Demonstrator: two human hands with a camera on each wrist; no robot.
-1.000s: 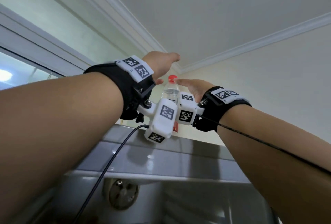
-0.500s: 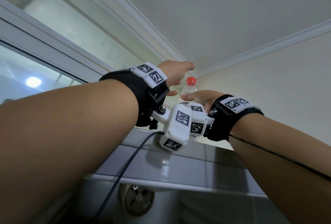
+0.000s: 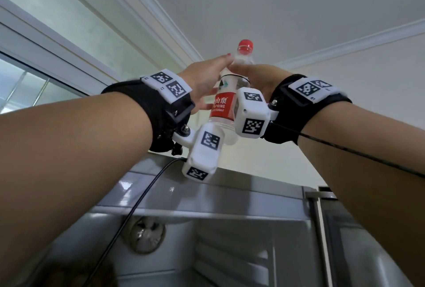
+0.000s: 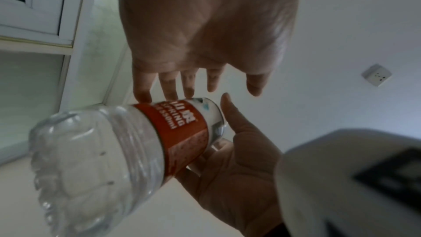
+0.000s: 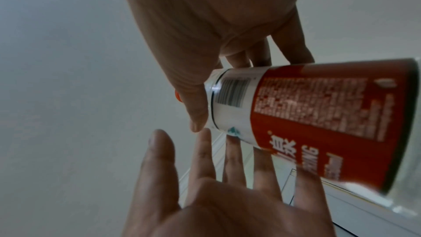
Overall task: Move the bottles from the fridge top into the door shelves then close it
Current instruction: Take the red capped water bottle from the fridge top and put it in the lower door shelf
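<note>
Bottle (image 3: 226, 100) (red cap) upright, between left hand (image 3: 203, 80), right hand (image 3: 259, 77)

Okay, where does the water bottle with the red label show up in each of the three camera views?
Head: water bottle centre frame, upright, red cap on top, between both hands.
Left wrist: lower left, clear base toward the camera.
Right wrist: right side, barcode end toward the middle.
Shared landmark: the red label with white lettering.
</note>
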